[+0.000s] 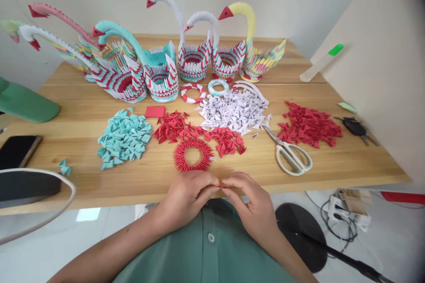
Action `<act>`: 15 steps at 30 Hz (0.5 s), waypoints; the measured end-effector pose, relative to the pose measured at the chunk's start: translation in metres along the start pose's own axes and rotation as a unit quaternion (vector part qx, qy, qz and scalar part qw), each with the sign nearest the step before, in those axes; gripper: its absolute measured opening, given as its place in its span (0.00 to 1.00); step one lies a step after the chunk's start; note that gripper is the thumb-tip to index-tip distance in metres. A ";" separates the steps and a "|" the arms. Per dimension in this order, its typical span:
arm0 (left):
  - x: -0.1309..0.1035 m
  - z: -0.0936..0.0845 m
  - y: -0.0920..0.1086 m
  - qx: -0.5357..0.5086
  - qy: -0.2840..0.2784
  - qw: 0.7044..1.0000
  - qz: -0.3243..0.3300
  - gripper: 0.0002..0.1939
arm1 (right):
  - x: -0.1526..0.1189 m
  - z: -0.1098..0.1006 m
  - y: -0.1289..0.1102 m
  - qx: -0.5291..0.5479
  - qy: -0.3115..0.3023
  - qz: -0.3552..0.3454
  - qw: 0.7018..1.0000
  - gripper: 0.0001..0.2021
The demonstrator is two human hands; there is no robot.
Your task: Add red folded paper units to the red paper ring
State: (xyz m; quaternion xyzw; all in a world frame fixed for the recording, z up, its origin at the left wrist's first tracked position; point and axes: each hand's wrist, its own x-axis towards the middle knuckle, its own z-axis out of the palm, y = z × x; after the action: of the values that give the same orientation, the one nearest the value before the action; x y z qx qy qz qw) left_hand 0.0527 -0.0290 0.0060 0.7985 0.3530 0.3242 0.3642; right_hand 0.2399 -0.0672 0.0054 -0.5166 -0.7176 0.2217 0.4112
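Between the fingertips of both hands, at the table's front edge, is a small red folded paper piece (221,186). My left hand (192,192) pinches its left end, and my right hand (250,199) pinches the right end. Most of the piece is hidden by the fingers. Just beyond my left hand lies a spiky red paper ring (179,155), built from many folded pieces. Loose red paper triangles (229,140) are scattered behind the ring, with a heap of white triangles (229,110) farther back. A flat stack of red paper (155,111) sits to the left of them.
Turquoise triangles (124,137) are heaped at left, more red triangles (310,126) at right. Scissors (294,158) lie right of centre. Several paper swans (162,82) line the back. A phone (20,151), a green bottle (28,101) and keys (354,126) lie toward the sides.
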 end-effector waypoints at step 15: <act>0.004 -0.035 -0.027 0.183 0.054 0.979 0.067 0.07 | 0.000 0.015 0.014 -0.178 -0.037 -0.034 0.983 0.07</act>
State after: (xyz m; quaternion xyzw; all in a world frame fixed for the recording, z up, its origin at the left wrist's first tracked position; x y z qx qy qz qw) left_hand 0.0191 -0.0007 0.0036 0.8548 0.3709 0.3207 0.1700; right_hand 0.2357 -0.0602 -0.0136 -0.5483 -0.7775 0.0948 0.2930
